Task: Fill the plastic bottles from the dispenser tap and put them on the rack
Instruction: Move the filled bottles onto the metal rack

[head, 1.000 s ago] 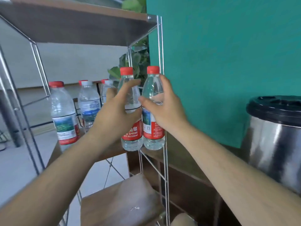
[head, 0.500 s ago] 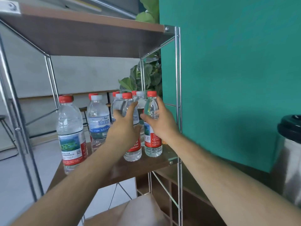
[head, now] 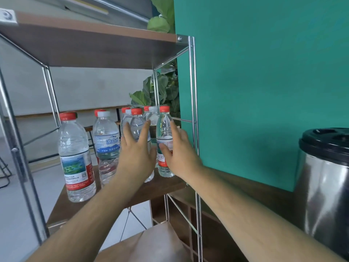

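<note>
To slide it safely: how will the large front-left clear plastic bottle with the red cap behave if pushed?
The large clear plastic bottle looks full, so probably heavy. Tall on the wooden shelf, a high push may tip it; being round, it would then roll.

Teal wall [head: 264, 82] beyond and right of the right hand [head: 179, 157]. Leafy plant [head: 164, 91] beyond and above both hands. Grey wall [head: 94, 87] behind, up-left of the left hand [head: 136, 159]. Brown paper-like surface [head: 156, 244] below the hands. Black wire frame [head: 4, 173] far left, on grey floor [head: 28, 195].
</note>
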{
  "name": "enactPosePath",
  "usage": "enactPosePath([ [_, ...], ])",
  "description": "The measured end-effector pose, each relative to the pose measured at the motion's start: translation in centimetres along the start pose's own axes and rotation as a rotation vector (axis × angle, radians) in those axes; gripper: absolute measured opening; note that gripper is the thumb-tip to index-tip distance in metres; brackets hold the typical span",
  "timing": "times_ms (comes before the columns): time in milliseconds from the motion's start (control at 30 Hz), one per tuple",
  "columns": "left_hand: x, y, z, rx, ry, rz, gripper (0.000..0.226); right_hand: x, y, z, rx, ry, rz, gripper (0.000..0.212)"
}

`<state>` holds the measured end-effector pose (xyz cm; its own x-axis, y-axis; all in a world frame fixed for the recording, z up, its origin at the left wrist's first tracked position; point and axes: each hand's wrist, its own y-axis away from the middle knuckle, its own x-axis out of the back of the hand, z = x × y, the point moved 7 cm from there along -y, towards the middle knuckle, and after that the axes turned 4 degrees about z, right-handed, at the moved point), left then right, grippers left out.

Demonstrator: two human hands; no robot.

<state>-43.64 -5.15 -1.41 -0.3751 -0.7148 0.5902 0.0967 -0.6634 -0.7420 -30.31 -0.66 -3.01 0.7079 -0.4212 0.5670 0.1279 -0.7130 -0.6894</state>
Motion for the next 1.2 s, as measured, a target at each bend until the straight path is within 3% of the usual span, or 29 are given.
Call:
enactPosePath([
  [133, 1.4, 2.9, 4.5, -0.284, 0.176, 0.161, 0.055, 6.0, 5.9, -0.9, 0.131, 0.142, 0.194, 0.048],
  [233, -0.6, 5.2, 9.6, -0.411, 0.287, 0.124, 0.044, 12.2, 11.4, 1.2, 0.142, 0.282, 0.335, 0.04],
  [433, -6.7, 12.4, 25.7, -0.662, 0.482, -0.084, 0.047, 25.1, 23.5, 11.2, -0.196, 0.53, 0.429, 0.041],
  [567, -9.7, 17.1, 36.0, -0.852, 0.554, -0.136, 0.05, 32.4, 29.9, 16.5, -0.38, 0.702, 0.442, 0.044],
  [767, -15.9, 21.8, 47.7, -0.963, 0.568, -0.332, 0.059, 39.0, 35.2, 23.8, -0.618, 0.819, 0.395, 0.05],
  [967, -25.3, 24.5, 54.8, -0.829, 0.531, -0.626, 0.072, 41.8, 36.6, 33.2, -0.821, 0.825, 0.275, 0.058],
  [1100, -32.3, 24.3, 57.7, -0.552, 0.557, -0.812, 0.087, 42.8, 36.4, 39.6, -0.917, 0.658, 0.35, 0.068],
  [1200, -36.3, 24.2, 59.5, -0.358, 0.566, -0.852, 0.102, 43.1, 36.0, 44.1, -0.974, 0.588, 0.359, 0.087],
])
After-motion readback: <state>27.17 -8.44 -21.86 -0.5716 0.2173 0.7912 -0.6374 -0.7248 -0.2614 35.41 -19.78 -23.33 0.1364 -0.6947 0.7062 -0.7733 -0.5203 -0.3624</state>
